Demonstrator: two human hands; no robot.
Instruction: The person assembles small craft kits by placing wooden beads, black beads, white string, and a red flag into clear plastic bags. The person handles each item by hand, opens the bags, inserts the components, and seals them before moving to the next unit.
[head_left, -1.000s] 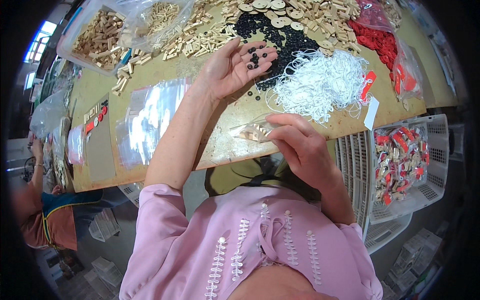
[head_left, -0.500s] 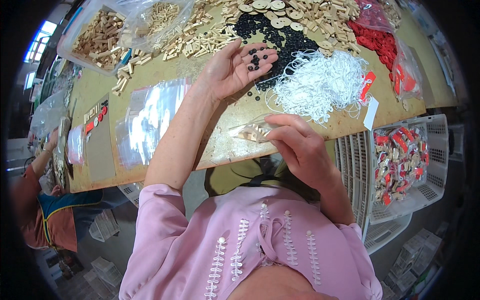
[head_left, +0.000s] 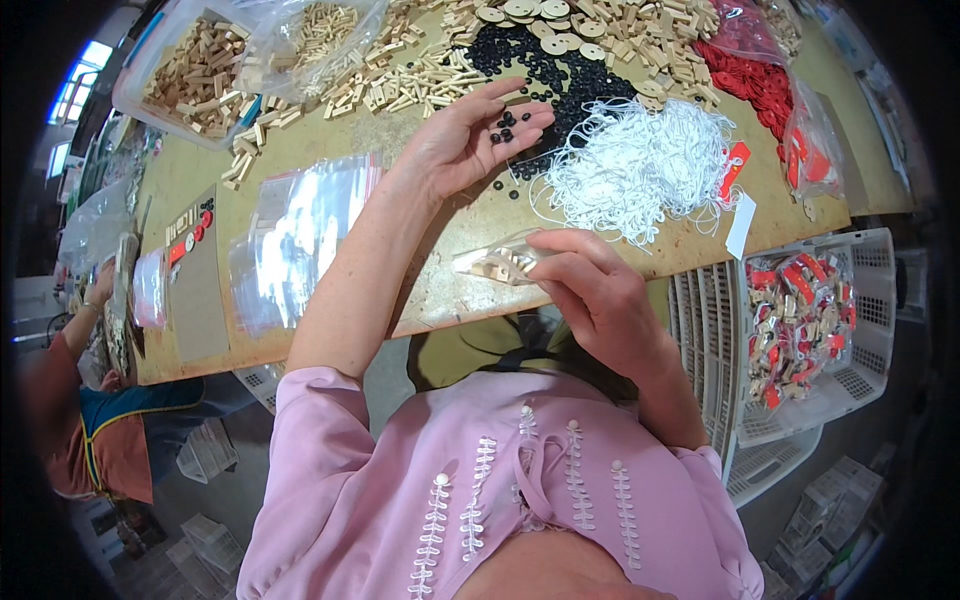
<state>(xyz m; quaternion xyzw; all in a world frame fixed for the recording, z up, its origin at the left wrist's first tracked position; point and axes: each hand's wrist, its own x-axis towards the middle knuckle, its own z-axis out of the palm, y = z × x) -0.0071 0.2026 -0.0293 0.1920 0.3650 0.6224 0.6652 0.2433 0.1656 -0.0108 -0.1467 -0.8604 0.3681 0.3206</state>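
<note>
My left hand [head_left: 462,145] is palm up over the near edge of a pile of small black beads [head_left: 580,85]. Its fingers are stretched out and slightly cupped, and several black beads [head_left: 505,128] lie on them. Closer to me, my right hand [head_left: 598,295] pinches a small clear plastic bag [head_left: 497,263] by its side. Pale wooden pieces show inside the bag, just above the table's front edge. To the right of the left hand lies a tangled heap of white cords [head_left: 640,170]. A few loose beads [head_left: 513,195] sit on the table below the left hand.
Flat clear bags [head_left: 305,235] lie left of my forearm, beside a cardboard strip [head_left: 200,290] with sample parts. Wooden pieces fill a plastic tub [head_left: 125,95]. Red pieces [head_left: 745,90] lie at back right. A white crate [head_left: 880,310] holds filled bags. Another person's arm [head_left: 80,325] is at left.
The beads on my left hand have shifted and look fewer, and its fingers are tilted a little. The right hand and the bag have barely moved.
</note>
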